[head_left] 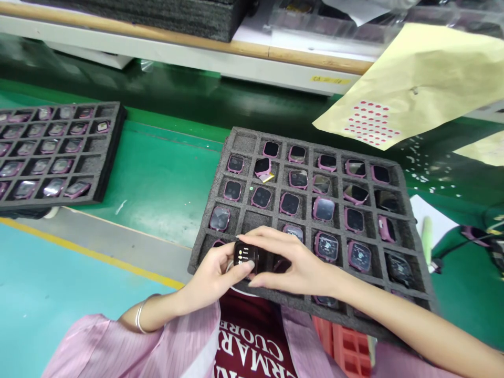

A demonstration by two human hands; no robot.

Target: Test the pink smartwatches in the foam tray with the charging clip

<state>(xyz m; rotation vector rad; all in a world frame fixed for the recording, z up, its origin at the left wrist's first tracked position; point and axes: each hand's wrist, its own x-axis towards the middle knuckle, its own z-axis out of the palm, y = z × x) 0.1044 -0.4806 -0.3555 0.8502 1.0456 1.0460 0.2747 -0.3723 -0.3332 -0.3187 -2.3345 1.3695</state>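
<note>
On my remote feed, the near tray (244,143) reads as rough, matt foam to its edges; the held watch (244,249) has a glossy screen. I see smooth, shiny surface (169,178) by the tray's left edge, creased paper (417,79) past its far right corner, and a polished metal bangle (137,316).

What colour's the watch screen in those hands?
The smartwatch screen is black with white writing, clearest in the head view.

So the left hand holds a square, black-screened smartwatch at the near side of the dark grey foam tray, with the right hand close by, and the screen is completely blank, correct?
Not quite: the screen isn't blank. The head view shows a lit list on the square, black-screened smartwatch that the left hand holds. The rest stands.
</note>
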